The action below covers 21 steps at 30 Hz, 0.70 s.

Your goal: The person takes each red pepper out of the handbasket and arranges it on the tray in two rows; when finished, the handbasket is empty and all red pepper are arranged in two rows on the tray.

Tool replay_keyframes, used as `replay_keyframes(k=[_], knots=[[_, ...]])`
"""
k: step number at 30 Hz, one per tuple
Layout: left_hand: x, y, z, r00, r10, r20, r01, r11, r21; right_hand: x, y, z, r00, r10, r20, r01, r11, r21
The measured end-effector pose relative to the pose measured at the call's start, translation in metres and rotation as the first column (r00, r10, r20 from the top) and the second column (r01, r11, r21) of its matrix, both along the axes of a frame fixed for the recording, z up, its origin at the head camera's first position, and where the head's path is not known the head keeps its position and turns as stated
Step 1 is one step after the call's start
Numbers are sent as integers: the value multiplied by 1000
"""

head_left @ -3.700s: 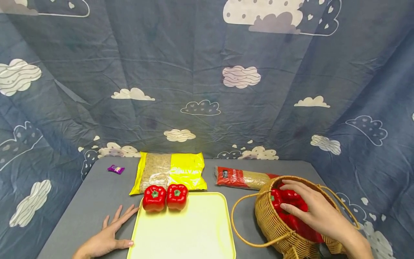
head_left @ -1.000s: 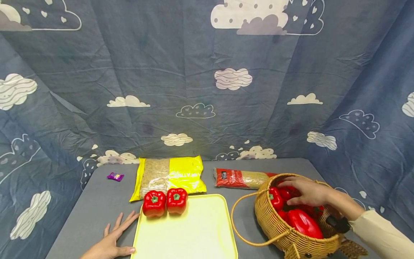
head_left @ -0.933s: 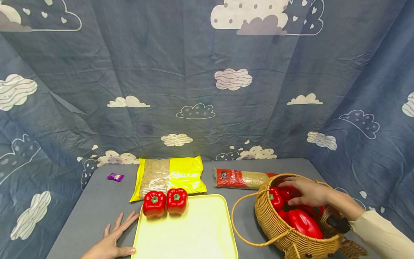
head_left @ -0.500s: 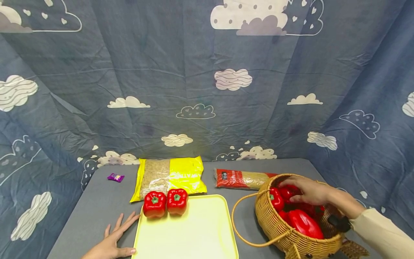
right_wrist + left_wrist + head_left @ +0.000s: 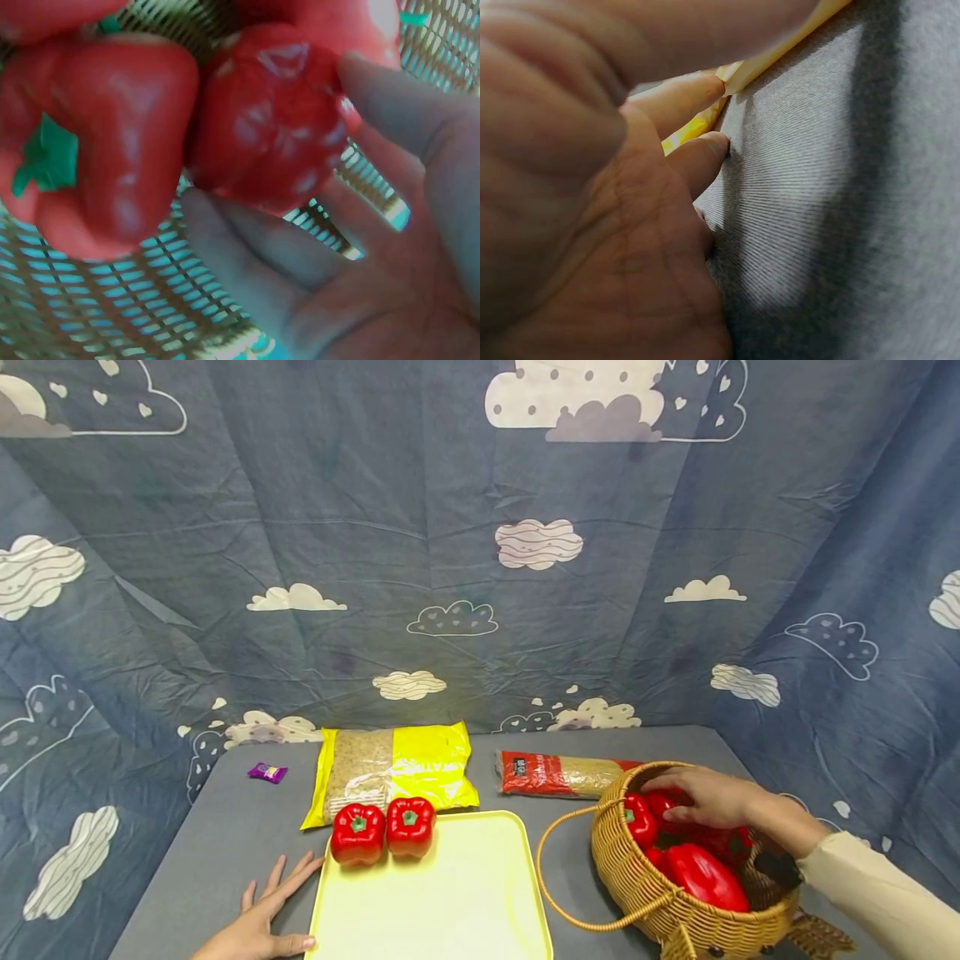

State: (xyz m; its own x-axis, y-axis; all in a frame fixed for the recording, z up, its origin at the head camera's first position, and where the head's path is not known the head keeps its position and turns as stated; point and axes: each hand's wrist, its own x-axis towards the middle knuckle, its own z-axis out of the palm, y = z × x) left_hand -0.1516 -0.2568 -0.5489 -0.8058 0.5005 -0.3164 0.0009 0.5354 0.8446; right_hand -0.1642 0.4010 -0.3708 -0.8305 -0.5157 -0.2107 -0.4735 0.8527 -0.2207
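Observation:
My left hand (image 5: 258,914) lies spread on the grey table. Its thumb and a fingertip touch the left edge of the pale yellow tray (image 5: 480,893). Two red bell peppers, a left one (image 5: 358,835) and a right one (image 5: 410,828), sit side by side on the tray's far left corner. My right hand (image 5: 716,797) reaches into the wicker basket (image 5: 622,868) on the right. In the right wrist view its thumb and fingers curve round a shiny red bell pepper (image 5: 266,127). Beside it lies another bell pepper (image 5: 127,142) with a green stem. More red peppers fill the basket.
Behind the tray lies a yellow bag of grain-like food (image 5: 397,768). A red packet of noodles (image 5: 562,774) lies at the back, partly behind the basket. A small purple-wrapped sweet (image 5: 267,772) is at the far left. The basket handle (image 5: 542,860) leans out toward the tray.
Since the oldest frame, my right hand has shifted toward the basket's far side, exposing a large red pepper in front. Lately it has moved only slightly. My left hand stays at the tray edge.

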Motion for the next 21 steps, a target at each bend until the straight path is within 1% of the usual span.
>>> replay_keyframes(k=[3,8,12,16,18,21], knots=[[0,0,0,1000,0,3,0,1000,-4,0,-1,-3,997,-62,-36,61,998,-18],[0,1,0,1000,0,20,0,1000,-2,1,-4,-8,984,-151,-91,149,988,-34],[-1,1,-3,999,9,42,-9,1000,-7,4,-6,-4,978,-193,-84,192,981,-20],[0,0,-4,998,19,57,-18,1000,-11,8,-6,3,979,-189,-78,186,981,-53],[0,0,-4,999,20,51,-19,1000,-2,12,-4,6,981,-179,-78,173,981,-84],[0,-2,-5,999,15,35,-14,1000,-8,16,-1,10,985,-164,-54,157,981,-117]])
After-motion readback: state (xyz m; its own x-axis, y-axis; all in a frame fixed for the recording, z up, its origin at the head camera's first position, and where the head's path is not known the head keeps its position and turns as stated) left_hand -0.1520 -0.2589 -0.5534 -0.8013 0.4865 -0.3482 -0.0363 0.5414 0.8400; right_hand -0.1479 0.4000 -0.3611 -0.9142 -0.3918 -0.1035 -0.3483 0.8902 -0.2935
